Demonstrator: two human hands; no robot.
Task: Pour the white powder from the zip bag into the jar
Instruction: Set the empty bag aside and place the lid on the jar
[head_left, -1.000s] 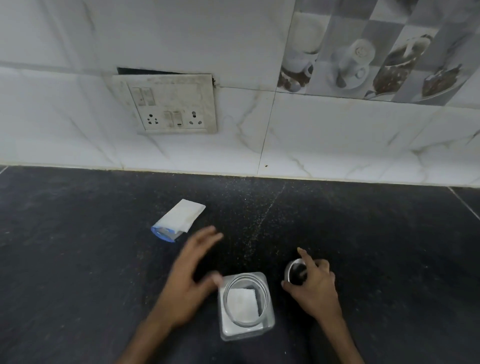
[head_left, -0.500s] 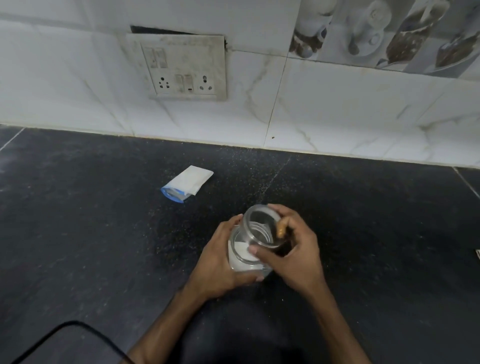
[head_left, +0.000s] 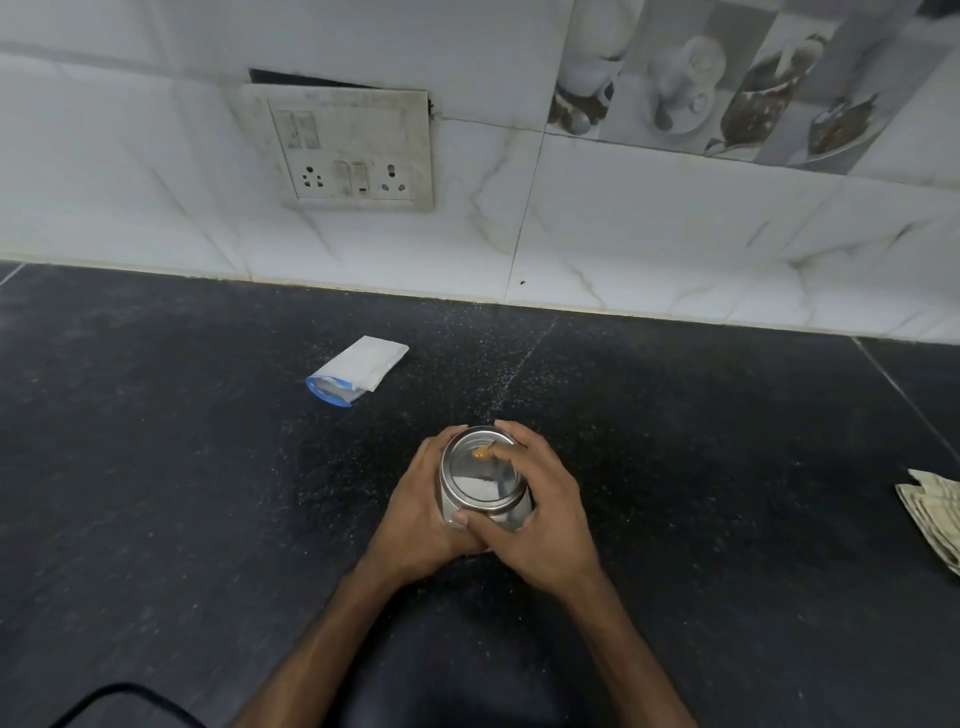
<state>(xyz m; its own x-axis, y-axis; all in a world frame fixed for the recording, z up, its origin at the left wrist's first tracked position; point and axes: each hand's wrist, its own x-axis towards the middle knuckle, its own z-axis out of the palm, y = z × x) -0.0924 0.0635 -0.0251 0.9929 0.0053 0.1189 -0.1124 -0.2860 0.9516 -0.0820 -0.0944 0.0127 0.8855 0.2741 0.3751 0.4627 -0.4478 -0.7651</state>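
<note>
Jar (head_left: 511, 514) was seen on the black counter (head_left: 727, 467), toward the near edge, hemmed in from both sides. Its body was gripped by the left hand (head_left: 415, 506), fingers curled round the glass. A steel-rimmed lid (head_left: 480, 470) was held over the mouth by the right hand (head_left: 543, 512), thumb at the near rim, fingers curled over the far edge; whether it was fully seated could not be told. White powder (head_left: 480, 487) could be made out through the clear lid. The zip bag (head_left: 358, 370) was found lying flat, well apart, back and left of the jar, blue seal end turned leftward. A socket panel (head_left: 353, 150) was fixed to the tiled wall behind.
</note>
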